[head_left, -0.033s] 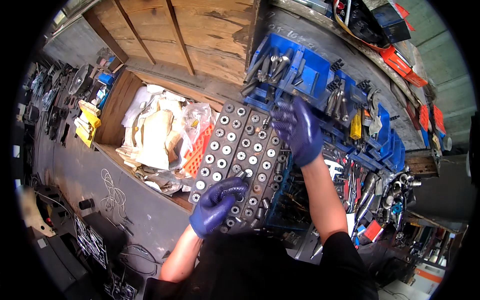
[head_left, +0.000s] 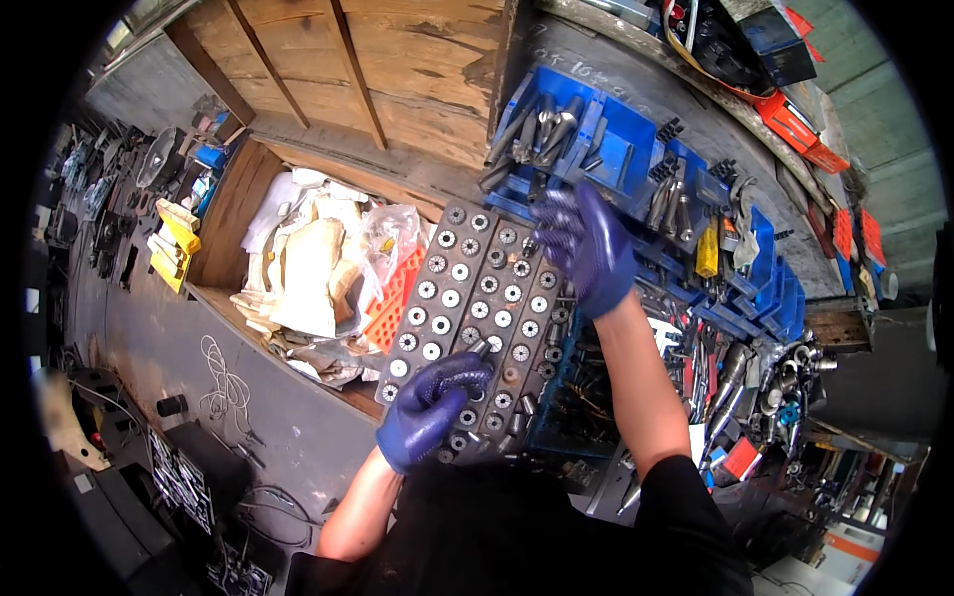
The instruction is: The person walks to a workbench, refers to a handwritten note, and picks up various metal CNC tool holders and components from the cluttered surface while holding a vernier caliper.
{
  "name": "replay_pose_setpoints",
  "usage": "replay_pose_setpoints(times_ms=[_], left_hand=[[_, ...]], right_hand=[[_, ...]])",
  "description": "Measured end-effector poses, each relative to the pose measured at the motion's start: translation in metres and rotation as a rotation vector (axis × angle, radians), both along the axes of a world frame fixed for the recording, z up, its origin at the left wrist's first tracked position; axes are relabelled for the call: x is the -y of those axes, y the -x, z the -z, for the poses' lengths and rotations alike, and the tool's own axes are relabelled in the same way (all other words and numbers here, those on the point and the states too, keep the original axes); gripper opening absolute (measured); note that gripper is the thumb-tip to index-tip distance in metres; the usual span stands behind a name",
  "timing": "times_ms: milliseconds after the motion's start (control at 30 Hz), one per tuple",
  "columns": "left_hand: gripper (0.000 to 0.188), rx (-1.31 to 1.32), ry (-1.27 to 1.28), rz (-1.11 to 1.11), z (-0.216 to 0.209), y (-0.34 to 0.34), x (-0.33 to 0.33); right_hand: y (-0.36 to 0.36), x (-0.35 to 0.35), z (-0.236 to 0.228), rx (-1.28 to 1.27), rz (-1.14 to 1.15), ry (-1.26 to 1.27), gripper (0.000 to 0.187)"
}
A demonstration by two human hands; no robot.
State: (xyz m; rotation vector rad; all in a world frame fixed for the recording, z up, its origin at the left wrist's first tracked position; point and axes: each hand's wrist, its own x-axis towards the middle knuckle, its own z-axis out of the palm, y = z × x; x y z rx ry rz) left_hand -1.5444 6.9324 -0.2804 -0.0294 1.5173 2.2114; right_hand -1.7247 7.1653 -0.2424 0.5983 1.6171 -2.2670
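A dark metal rack, set with rows of round, slotted steel collets, sat slantwise in front of the person, between an open wooden crate and blue plastic bins. The left hand, in a purple-blue glove, lay low over it, fingers curled in toward the thumb. A short grey metal cylinder showed right at the fingertips; I couldn't tell whether they gripped it. The right hand, gloved alike, hung over the rack's far right part, fingers loosely extended and apart, nothing visible in them.

To my eye, thick glove fingers could easily have knocked a neighbouring collet askew, so closely were they packed, and a smooth cylinder might have slipped from a loose grip. A careless sleeve could have caught the pieces at the near edge.

Crumpled off-white paper and an orange perforated sheet filled the crate. Steel cutters stood in the bins. Leftward stretched a scuffed grey bench top with a coiled white cord.
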Motion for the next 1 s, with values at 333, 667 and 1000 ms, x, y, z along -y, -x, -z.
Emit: replay_pose_setpoints(times_ms=[333,667,1000], left_hand=[[0.036,0.016,-0.054,-0.033,0.007,-0.004,0.001],[0.032,0.025,-0.068,-0.014,0.012,0.002,-0.003],[0.043,-0.074,0.033,0.098,0.016,0.002,-0.010]], right_hand=[[0.054,0.011,0.004,-0.091,0.024,0.058,0.025],[0.004,-0.011,-0.007,-0.321,0.145,0.179,0.030],[0.016,-0.041,0.032,-0.276,0.253,-0.071,0.039]])
